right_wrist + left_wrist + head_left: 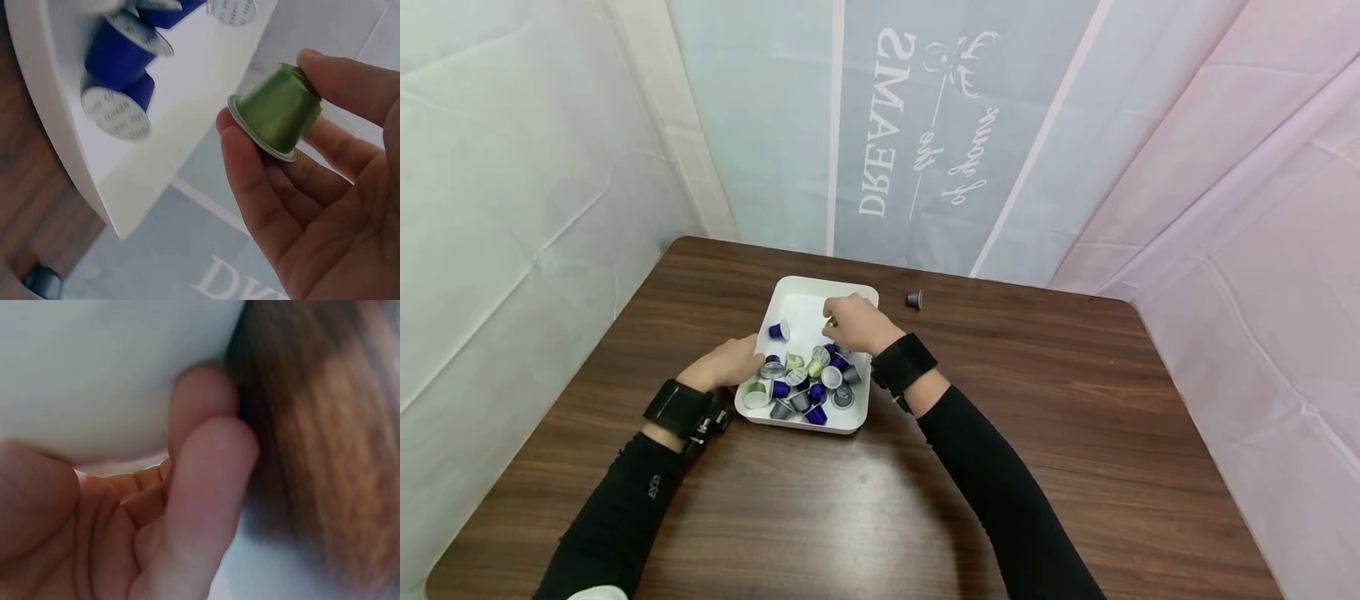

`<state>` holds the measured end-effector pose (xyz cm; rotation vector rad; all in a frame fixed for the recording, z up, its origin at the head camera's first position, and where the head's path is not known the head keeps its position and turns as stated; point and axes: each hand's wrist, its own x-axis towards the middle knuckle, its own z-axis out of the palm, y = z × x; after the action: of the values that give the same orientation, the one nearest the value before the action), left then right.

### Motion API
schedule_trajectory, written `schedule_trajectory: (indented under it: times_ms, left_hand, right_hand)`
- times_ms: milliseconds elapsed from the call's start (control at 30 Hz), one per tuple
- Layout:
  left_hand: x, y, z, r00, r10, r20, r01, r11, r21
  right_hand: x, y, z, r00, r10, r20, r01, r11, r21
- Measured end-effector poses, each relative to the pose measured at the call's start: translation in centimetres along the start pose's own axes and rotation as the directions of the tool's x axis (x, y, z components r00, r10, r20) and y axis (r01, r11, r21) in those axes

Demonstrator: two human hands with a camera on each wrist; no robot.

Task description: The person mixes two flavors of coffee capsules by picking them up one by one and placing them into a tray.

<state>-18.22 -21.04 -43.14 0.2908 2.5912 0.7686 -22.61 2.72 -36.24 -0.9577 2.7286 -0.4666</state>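
Observation:
A white tray [802, 289] stands on the table with a heap of coffee capsules [817, 414] in its near part, blue, green and grey. My right hand [859, 323] is over the tray's far right part. It pinches a green coffee capsule [275, 112] between thumb and fingers, its silver rim facing away from the thumb. At the tray's left side, my left hand [724, 364] grips the edge; the left wrist view shows its fingers [206, 481] bent against the white wall. One blue capsule [779, 331] lies apart from the heap, near the tray's left wall.
A dark grey capsule [913, 299] lies on the wooden table [1037, 400], right of the tray near the back edge. Behind the table hangs a grey-blue cloth with white lettering [887, 125]. Pale cloth walls [535, 208] stand at both sides.

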Motion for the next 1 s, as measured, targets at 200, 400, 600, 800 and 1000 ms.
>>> schedule_trajectory:
  times_ms: [200, 400, 600, 800, 1000]
  left_hand:
    - [-0.1, 0.1, 0.1, 1.0, 0.003, -0.008, -0.003, 1.0, -0.002]
    - [-0.2, 0.1, -0.1, 0.999, 0.027, -0.019, -0.027, 1.0, 0.009]
    - [0.0, 0.1, 0.0, 1.0, 0.008, -0.012, -0.008, 1.0, -0.013]
    - [-0.1, 0.1, -0.1, 1.0, -0.008, 0.003, 0.008, 0.999, -0.033]
    - [-0.2, 0.0, -0.2, 1.0, -0.013, 0.011, 0.013, 0.999, -0.036]
  right_hand:
    - [0.7, -0.5, 1.4, 0.998, 0.051, 0.023, -0.052, 0.998, 0.038]
    - [1.4, -1.1, 2.2, 0.998, 0.06, 0.022, -0.06, 0.998, -0.002]
    - [1.7, -1.4, 2.1, 0.998, 0.059, 0.034, -0.059, 0.998, -0.001]
    - [1.6, -1.1, 1.6, 0.999, 0.042, -0.003, -0.042, 0.999, -0.025]
    - [1.2, 0.4, 0.7, 0.998, 0.051, -0.037, -0.054, 0.996, -0.064]
